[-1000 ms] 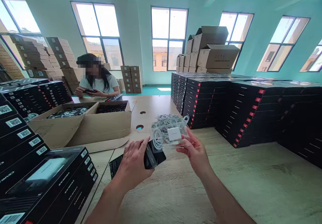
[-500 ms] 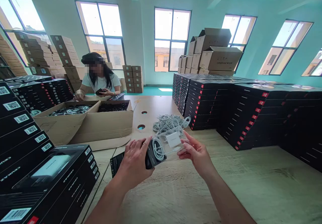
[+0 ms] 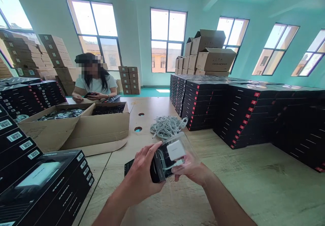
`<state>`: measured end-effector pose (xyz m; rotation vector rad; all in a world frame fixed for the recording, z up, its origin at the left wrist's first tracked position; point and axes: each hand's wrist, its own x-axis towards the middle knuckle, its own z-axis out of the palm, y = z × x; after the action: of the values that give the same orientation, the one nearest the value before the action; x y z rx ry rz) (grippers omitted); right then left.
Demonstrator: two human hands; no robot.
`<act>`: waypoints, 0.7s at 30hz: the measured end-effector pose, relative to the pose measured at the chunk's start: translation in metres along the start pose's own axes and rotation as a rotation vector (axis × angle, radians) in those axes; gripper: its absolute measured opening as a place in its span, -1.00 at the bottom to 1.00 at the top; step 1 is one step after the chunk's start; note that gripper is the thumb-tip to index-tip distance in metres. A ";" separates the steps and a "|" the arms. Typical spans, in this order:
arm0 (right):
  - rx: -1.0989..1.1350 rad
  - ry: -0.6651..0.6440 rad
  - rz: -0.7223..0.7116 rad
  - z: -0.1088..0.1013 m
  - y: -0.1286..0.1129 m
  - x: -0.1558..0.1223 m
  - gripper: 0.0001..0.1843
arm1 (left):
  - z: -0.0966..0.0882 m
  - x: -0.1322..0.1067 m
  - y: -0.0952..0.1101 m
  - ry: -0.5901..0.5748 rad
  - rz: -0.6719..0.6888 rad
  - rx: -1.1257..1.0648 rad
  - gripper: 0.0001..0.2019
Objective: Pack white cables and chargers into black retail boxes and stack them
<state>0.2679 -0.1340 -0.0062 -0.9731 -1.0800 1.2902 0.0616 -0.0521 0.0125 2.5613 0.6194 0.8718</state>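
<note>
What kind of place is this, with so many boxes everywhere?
It looks like a packing room, maybe in a factory. Matching black boxes stand in tall stacks, a heap of white cables lies on the table, and brown cartons are piled up behind.

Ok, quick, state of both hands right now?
Left hand: closed around the black box.
Right hand: holding the clear plastic tray with the white charger in it, its near end at the box's open end.
</note>
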 end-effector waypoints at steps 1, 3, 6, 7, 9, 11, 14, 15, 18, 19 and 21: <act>-0.012 0.014 -0.038 0.003 -0.003 -0.001 -0.53 | 0.007 -0.001 0.002 0.053 -0.005 -0.031 -0.02; -0.030 0.113 -0.173 0.006 -0.009 -0.002 -0.59 | 0.022 -0.004 0.005 0.193 -0.052 -0.140 0.09; -0.177 0.365 -0.385 0.007 -0.015 -0.003 -0.64 | 0.043 -0.008 0.007 0.288 -0.134 -0.418 0.27; -0.267 0.435 -0.426 0.007 -0.016 -0.003 -0.65 | 0.047 -0.009 0.006 0.274 -0.141 -0.512 0.25; -0.435 0.522 -0.472 0.007 -0.017 -0.003 -0.67 | 0.049 -0.010 0.003 0.235 -0.145 -0.644 0.10; -0.526 0.553 -0.497 0.009 -0.017 -0.003 -0.66 | 0.046 -0.010 -0.001 0.231 -0.152 -0.688 -0.07; -0.539 0.582 -0.517 0.013 -0.016 0.001 -0.64 | 0.039 -0.007 -0.007 0.267 -0.136 -0.602 -0.15; -0.513 0.593 -0.513 0.015 -0.015 0.003 -0.64 | 0.037 -0.006 -0.009 0.273 -0.128 -0.553 -0.18; -0.336 0.598 -0.511 0.016 -0.010 0.007 -0.71 | 0.035 -0.003 -0.014 0.305 -0.117 -0.454 -0.34; -0.278 0.581 -0.524 0.015 -0.008 0.007 -0.75 | 0.035 -0.002 -0.016 0.333 -0.113 -0.451 -0.40; -0.252 0.512 -0.560 0.011 -0.004 0.007 -0.80 | 0.033 0.000 -0.020 0.388 -0.095 -0.436 -0.52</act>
<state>0.2580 -0.1276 0.0009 -1.0162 -1.0167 0.4222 0.0768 -0.0415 -0.0216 1.9757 0.5749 1.3201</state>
